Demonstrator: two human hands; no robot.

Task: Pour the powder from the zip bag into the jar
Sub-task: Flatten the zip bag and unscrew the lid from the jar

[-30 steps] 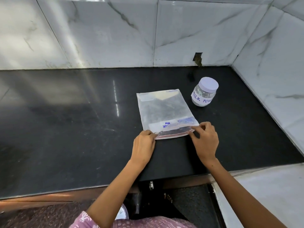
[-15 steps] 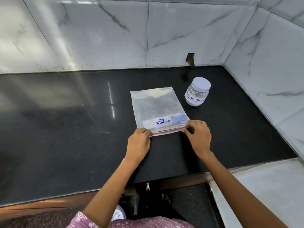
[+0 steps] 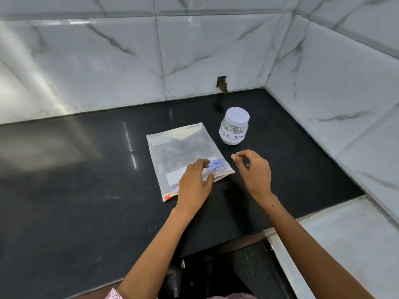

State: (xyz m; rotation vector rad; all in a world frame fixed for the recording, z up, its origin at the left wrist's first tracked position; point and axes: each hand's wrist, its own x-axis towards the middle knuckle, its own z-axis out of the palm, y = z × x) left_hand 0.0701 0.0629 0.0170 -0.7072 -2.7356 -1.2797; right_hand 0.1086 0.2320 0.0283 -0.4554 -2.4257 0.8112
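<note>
Toward the right rear corner of the counter (image 3: 86, 190), the zip bag (image 3: 183, 152) lies flat, its sealed mouth turned to the front edge and its closed bottom to the rear wall. This orientation presents the zip strip to the person, so the seal can be parted before any lifting; the powder inside cannot be made out clearly through the film.

The left hand (image 3: 195, 184) rests on the front portion of the bag, fingers extended and relaxed over the label area, thumb at the mouth edge. Judged function: it pins the bag against the counter. The right hand (image 3: 253, 169) is raised off the surface just right of the bag, fingers loosely curled, grasping nothing.

The jar (image 3: 235, 126) stands upright just behind the bag's right rear corner, near the side wall, lid on, within short reach for pouring. It must be uncapped first.

Compared with half a second earlier: both hands then pinched the front corners of the mouth; the right has now let go and lifted, and the left has slid onto the bag. Bag and jar are unmoved.
</note>
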